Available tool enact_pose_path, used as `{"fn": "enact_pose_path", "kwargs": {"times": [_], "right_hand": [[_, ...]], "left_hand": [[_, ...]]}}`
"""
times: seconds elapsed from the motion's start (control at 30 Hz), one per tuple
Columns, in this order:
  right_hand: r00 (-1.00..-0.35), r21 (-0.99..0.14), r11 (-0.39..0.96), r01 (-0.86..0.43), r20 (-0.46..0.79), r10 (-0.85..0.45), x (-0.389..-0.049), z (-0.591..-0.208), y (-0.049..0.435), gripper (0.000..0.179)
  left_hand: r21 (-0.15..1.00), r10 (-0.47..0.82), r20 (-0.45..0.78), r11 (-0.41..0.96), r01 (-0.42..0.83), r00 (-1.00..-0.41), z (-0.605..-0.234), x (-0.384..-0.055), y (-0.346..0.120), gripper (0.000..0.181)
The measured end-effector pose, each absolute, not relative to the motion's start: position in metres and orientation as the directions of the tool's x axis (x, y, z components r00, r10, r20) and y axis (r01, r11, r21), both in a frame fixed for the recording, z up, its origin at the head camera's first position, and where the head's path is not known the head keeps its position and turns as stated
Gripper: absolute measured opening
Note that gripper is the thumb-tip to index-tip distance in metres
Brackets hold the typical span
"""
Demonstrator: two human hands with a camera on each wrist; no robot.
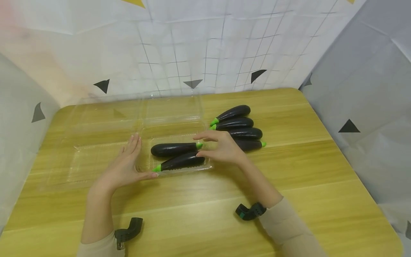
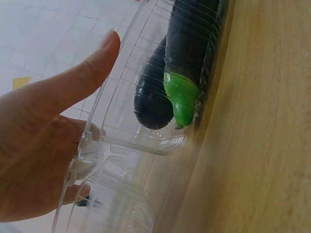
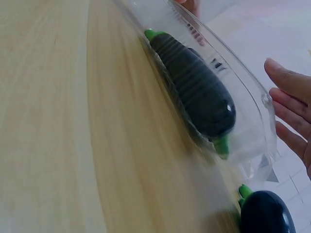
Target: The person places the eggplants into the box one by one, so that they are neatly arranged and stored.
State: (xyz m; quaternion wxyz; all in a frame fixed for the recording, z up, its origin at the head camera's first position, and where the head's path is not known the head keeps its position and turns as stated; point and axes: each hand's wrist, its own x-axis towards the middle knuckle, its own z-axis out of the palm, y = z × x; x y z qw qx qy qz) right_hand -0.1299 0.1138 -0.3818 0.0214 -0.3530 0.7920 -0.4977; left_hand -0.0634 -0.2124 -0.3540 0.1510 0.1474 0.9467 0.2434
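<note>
Left hand (image 1: pixel 126 166) spread at tray's (image 3: pixel 255 141) left; right hand (image 1: pixel 223 145) spread at its right; eggplants (image 1: pixel 174 149) inside look slick, firm; grip mid-body.

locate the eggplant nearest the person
In the head view, that eggplant lies inside the clear container between the left hand and the right hand, beside another eggplant.

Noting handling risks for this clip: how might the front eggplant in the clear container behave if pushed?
Its rounded body suggests the front eggplant may roll, probably curving since it tapers. Its glossy skin could feel slippery.
</note>
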Motion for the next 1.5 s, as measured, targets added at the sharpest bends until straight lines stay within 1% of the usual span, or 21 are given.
{"fn": "enact_pose_path", "kwargs": {"times": [0.13, 0.3, 0.53, 0.63, 1.03, 1.1, 1.33, 1.5], "right_hand": [[-0.73, -0.788, 0.215, -0.576, 0.379, -0.569, -0.13, -0.382, 0.122, 0.047], [-0.705, -0.748, 0.217, -0.628, 0.428, -0.565, -0.13, -0.382, 0.137, 0.048], [-0.723, -0.74, 0.241, -0.628, 0.44, -0.533, -0.119, -0.365, 0.15, 0.05], [-0.727, -0.725, 0.261, -0.638, 0.453, -0.516, -0.119, -0.366, 0.157, 0.05], [-0.77, -0.719, 0.339, -0.607, 0.427, -0.473, -0.125, -0.383, 0.188, 0.048], [-0.778, -0.722, 0.347, -0.598, 0.421, -0.466, -0.123, -0.381, 0.189, 0.048], [-0.797, -0.729, 0.372, -0.575, 0.395, -0.457, -0.109, -0.356, 0.189, 0.043], [-0.812, -0.722, 0.41, -0.557, 0.371, -0.45, -0.107, -0.352, 0.193, 0.043]], "left_hand": [[0.501, 0.356, -0.214, 0.839, 0.211, -0.91, -0.354, -0.064, -0.212, 0.126], [0.499, 0.357, -0.214, 0.84, 0.213, -0.909, -0.353, -0.064, -0.212, 0.125], [0.5, 0.356, -0.217, 0.841, 0.21, -0.909, -0.353, -0.063, -0.212, 0.125], [0.499, 0.359, -0.216, 0.84, 0.213, -0.908, -0.354, -0.062, -0.212, 0.125], [0.498, 0.366, -0.205, 0.838, 0.225, -0.908, -0.357, -0.063, -0.213, 0.125], [0.499, 0.366, -0.207, 0.837, 0.223, -0.908, -0.357, -0.063, -0.213, 0.125], [0.499, 0.359, -0.215, 0.84, 0.214, -0.908, -0.357, -0.063, -0.213, 0.126], [0.491, 0.359, -0.216, 0.844, 0.217, -0.908, -0.357, -0.063, -0.213, 0.125]]}}
